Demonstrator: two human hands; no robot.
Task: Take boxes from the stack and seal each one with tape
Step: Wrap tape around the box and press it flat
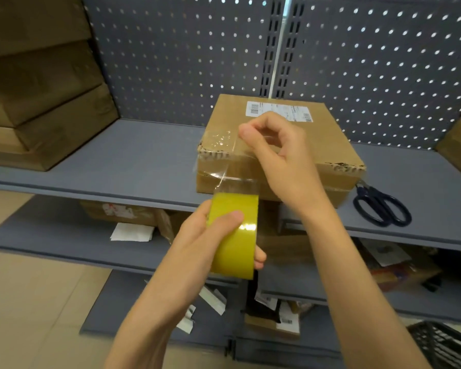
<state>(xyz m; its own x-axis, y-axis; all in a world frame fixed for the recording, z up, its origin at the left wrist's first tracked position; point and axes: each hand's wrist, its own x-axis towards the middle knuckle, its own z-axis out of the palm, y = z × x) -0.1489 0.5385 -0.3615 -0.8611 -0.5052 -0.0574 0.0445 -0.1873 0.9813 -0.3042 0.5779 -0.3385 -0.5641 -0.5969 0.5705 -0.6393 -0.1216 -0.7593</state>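
1. The box [277, 145] sits on the shelf [144, 161] in the middle of the frame, near the shelf's front edge, with a label [278, 111] at its far side.
2. The right hand [280, 153] hovers over the box's near left corner, its grip pinching the free end of the clear tape strip [224, 166] that runs down the box's front face.
3. The left hand [208, 235] grips the yellow tape roll [236, 235] just below and in front of the box, thumb across the roll's face.
4. Judged risk: the taut strip could twist, wrinkle or stick to itself if the roll tilts, or land crooked across the corner.
5. Scissors [382, 206] lie on the shelf just right of the box; a stack of boxes [45, 102] stands at the upper left.
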